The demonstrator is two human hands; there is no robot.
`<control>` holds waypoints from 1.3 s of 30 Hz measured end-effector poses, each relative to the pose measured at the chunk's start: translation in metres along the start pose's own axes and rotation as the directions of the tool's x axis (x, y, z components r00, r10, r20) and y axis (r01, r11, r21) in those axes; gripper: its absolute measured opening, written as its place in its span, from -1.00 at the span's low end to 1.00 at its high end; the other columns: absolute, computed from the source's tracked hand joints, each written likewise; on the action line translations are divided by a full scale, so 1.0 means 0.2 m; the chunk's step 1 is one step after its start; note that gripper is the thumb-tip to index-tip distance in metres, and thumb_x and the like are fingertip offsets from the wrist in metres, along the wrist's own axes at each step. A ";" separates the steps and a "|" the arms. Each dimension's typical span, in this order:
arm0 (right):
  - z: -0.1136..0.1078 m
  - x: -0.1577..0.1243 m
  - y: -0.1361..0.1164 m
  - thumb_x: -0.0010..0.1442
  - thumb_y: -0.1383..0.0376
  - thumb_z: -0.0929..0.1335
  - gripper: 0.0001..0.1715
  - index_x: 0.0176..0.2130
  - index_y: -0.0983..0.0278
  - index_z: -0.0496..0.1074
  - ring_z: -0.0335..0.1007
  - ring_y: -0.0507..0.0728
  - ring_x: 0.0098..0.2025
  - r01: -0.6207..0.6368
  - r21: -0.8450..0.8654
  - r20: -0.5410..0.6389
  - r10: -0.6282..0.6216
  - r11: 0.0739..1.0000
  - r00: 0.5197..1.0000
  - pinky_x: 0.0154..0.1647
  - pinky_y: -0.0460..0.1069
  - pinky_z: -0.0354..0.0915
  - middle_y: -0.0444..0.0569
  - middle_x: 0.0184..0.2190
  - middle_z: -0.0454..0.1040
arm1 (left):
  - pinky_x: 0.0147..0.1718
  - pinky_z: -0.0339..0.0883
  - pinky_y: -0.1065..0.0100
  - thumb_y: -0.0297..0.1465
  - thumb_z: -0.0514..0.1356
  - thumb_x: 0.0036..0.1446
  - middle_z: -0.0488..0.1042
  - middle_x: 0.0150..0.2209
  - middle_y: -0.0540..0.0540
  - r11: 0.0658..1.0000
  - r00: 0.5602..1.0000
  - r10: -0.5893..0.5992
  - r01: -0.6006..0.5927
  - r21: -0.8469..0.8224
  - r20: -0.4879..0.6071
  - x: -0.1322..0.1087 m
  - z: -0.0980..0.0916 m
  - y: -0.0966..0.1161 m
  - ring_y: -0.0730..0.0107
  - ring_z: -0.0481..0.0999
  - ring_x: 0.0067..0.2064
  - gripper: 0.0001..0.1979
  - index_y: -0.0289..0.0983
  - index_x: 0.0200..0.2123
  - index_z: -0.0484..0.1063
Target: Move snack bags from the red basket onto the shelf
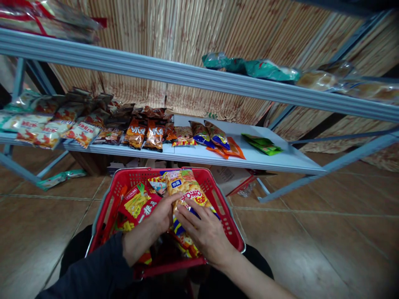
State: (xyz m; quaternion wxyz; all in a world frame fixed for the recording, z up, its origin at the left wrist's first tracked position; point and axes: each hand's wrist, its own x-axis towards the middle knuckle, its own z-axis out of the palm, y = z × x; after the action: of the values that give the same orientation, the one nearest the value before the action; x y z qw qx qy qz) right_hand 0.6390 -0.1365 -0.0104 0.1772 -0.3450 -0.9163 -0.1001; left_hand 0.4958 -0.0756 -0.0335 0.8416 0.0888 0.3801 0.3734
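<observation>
A red plastic shopping basket [143,272] stands between my knees with packaged snacks inside. My left hand [160,216] grips the left edge of a yellow and blue snack bag [181,180], thumb over its front. Across the lower front of the same bag lies my right hand [207,232], its fingers stretched out and slightly spread. To the left in the basket is a red snack bag [137,201] with a yellow picture. Under the held bag, a red and yellow packet [188,245] shows partly; the basket's bottom is mostly hidden.
A blue-grey metal shelf [199,157] runs just beyond the basket. Orange-brown snack bags [155,135], white snack bags [51,132] and green packets [262,143] lie on it. The upper shelf holds teal packages [268,69]. A cardboard box [229,178] sits underneath.
</observation>
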 end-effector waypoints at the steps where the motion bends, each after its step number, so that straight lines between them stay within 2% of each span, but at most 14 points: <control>1: 0.00 0.00 0.01 0.19 0.24 0.30 -0.56 0.08 0.19 0.32 0.17 0.23 0.16 0.012 0.067 0.010 -0.012 0.998 1.000 -0.07 0.09 0.30 -0.05 0.07 0.39 | -0.48 0.40 0.41 -0.51 0.15 0.04 0.53 -0.49 -0.10 1.000 1.000 0.008 -0.008 0.001 -0.015 0.00 -0.02 0.01 0.38 0.51 -0.53 -0.77 -0.40 -0.18 0.39; 3: -0.01 -0.01 0.05 0.15 0.13 0.33 -0.49 0.09 0.18 0.31 0.17 0.22 0.17 -0.040 0.207 -0.037 0.049 0.977 0.998 0.01 0.12 0.27 -0.02 0.06 0.39 | -0.40 0.43 0.34 -0.56 0.16 0.00 0.55 -0.42 -0.14 0.999 0.999 0.042 -0.042 -0.007 -0.007 -0.01 -0.05 0.04 0.31 0.54 -0.47 -0.67 -0.40 -0.10 0.36; 4: -0.01 0.00 0.09 0.14 0.11 0.33 -0.46 0.10 0.19 0.30 0.15 0.22 0.18 -0.120 0.280 -0.082 0.148 0.953 0.986 0.07 0.15 0.22 0.01 0.07 0.37 | -0.34 0.44 0.31 -0.58 0.16 -0.02 0.56 -0.36 -0.15 0.996 0.996 0.084 -0.084 -0.013 0.012 -0.01 -0.06 0.05 0.29 0.56 -0.41 -0.61 -0.39 -0.05 0.34; 5: 0.00 0.00 0.13 0.14 0.12 0.33 -0.45 0.11 0.18 0.29 0.13 0.23 0.20 -0.228 0.362 -0.113 0.286 0.904 0.952 0.14 0.20 0.16 0.04 0.10 0.35 | -0.28 0.44 0.28 -0.61 0.17 -0.04 0.56 -0.29 -0.16 0.991 0.990 0.134 -0.133 -0.020 0.032 -0.02 -0.08 0.07 0.27 0.57 -0.36 -0.54 -0.36 0.00 0.30; 6: 0.02 0.02 0.17 0.14 0.13 0.33 -0.44 0.12 0.19 0.27 0.10 0.24 0.21 -0.355 0.463 -0.116 0.452 0.812 0.884 0.18 0.24 0.08 0.06 0.13 0.30 | -0.23 0.43 0.26 -0.62 0.19 -0.06 0.56 -0.23 -0.17 0.983 0.982 0.184 -0.183 -0.022 0.049 -0.03 -0.09 0.08 0.25 0.57 -0.31 -0.47 -0.33 0.04 0.27; 8: 0.06 0.06 0.26 0.12 0.07 0.34 -0.36 0.15 0.18 0.22 0.10 0.24 0.22 -0.535 0.704 0.058 0.713 0.468 0.699 0.20 0.26 0.05 0.08 0.18 0.23 | -0.18 0.42 0.23 -0.63 0.22 -0.09 0.54 -0.16 -0.17 0.971 0.968 0.236 -0.238 0.009 0.084 -0.06 -0.10 0.09 0.23 0.56 -0.25 -0.37 -0.27 0.10 0.21; 10: 0.10 0.12 0.34 0.14 0.02 0.31 -0.34 0.17 0.12 0.15 0.19 0.20 0.17 -0.500 0.866 0.338 0.748 -0.009 0.571 0.13 0.22 0.18 0.05 0.17 0.24 | -0.18 0.42 0.20 -0.61 0.25 -0.12 0.52 -0.13 -0.19 0.971 0.968 0.208 -0.222 0.091 0.138 -0.09 -0.10 0.11 0.20 0.56 -0.23 -0.31 -0.24 0.13 0.18; 12: 0.14 0.18 0.39 0.13 0.03 0.32 -0.38 0.14 0.14 0.18 0.32 0.18 0.07 -0.377 0.844 0.535 0.640 -0.381 0.551 0.03 0.17 0.30 0.03 0.08 0.36 | -0.19 0.42 0.18 -0.60 0.29 -0.16 0.51 -0.11 -0.20 0.964 0.971 0.142 -0.181 0.197 0.195 -0.11 -0.10 0.13 0.16 0.56 -0.23 -0.25 -0.22 0.15 0.16; 13: 0.15 0.21 0.41 0.12 0.06 0.34 -0.41 0.10 0.18 0.24 0.39 0.18 0.01 -0.325 0.801 0.591 0.577 -0.503 0.563 -0.01 0.15 0.34 0.04 0.00 0.44 | -0.19 0.42 0.18 -0.59 0.30 -0.17 0.51 -0.10 -0.21 0.956 0.970 0.106 -0.160 0.246 0.218 -0.12 -0.10 0.15 0.15 0.56 -0.22 -0.23 -0.22 0.15 0.15; 15: 0.17 0.24 0.42 0.07 0.17 0.40 -0.52 -0.04 0.30 0.36 0.48 0.18 -0.12 -0.263 0.719 0.651 0.489 -0.644 0.581 -0.08 0.11 0.38 0.06 -0.19 0.55 | -0.18 0.41 0.19 -0.57 0.33 -0.19 0.49 -0.07 -0.22 0.940 0.965 0.061 -0.141 0.310 0.256 -0.13 -0.11 0.18 0.13 0.55 -0.19 -0.19 -0.21 0.17 0.13; 20: 0.21 0.25 0.40 0.03 0.29 0.42 -0.72 -0.23 0.39 0.44 0.53 0.15 -0.32 -0.143 0.637 0.699 0.489 -0.757 0.522 -0.17 0.06 0.43 0.04 -0.37 0.58 | -0.06 0.33 0.19 -0.43 0.32 -0.08 0.44 0.01 -0.20 0.953 0.956 0.047 -0.130 0.274 0.291 -0.16 -0.19 0.24 0.14 0.50 -0.06 -0.26 -0.15 0.18 0.12; 27: 0.20 0.24 0.40 0.06 0.27 0.41 -0.71 -0.21 0.38 0.45 0.53 0.13 -0.36 0.013 0.668 0.675 0.613 -0.744 0.410 -0.20 0.03 0.45 0.02 -0.35 0.59 | -0.03 0.31 0.02 -0.41 0.29 -0.01 0.48 -0.05 -0.23 0.982 0.977 0.140 -0.158 0.103 0.161 -0.18 -0.33 0.13 0.07 0.48 -0.04 -0.57 -0.29 -0.03 0.36; 32: 0.18 0.25 0.38 0.07 0.24 0.41 -0.66 -0.15 0.35 0.44 0.53 0.14 -0.30 0.073 0.692 0.665 0.674 -0.718 0.323 -0.17 0.02 0.44 -0.02 -0.37 0.59 | -0.07 0.38 0.18 -0.43 0.26 0.04 0.53 -0.16 -0.23 0.968 0.968 0.251 -0.251 0.012 -0.024 -0.15 -0.28 0.08 0.23 0.54 -0.16 -0.74 -0.35 -0.17 0.38; 39: 0.17 0.24 0.31 0.15 0.22 0.33 -0.77 -0.20 0.29 0.45 0.50 0.12 -0.22 0.089 0.680 0.669 0.666 -0.728 0.331 -0.09 0.04 0.40 -0.05 -0.29 0.58 | -0.35 0.44 0.39 -0.40 0.23 0.07 0.55 -0.31 -0.13 0.933 0.911 0.360 -0.350 0.085 -0.201 -0.13 -0.20 0.13 0.40 0.56 -0.36 -0.87 -0.32 -0.29 0.40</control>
State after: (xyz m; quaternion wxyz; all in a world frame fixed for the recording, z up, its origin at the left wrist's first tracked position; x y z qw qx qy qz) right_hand 0.6376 -0.0513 -0.0180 0.5911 -0.4142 -0.1052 0.6841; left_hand 0.4413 -0.0808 -0.0344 0.7118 0.1354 0.4543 0.5182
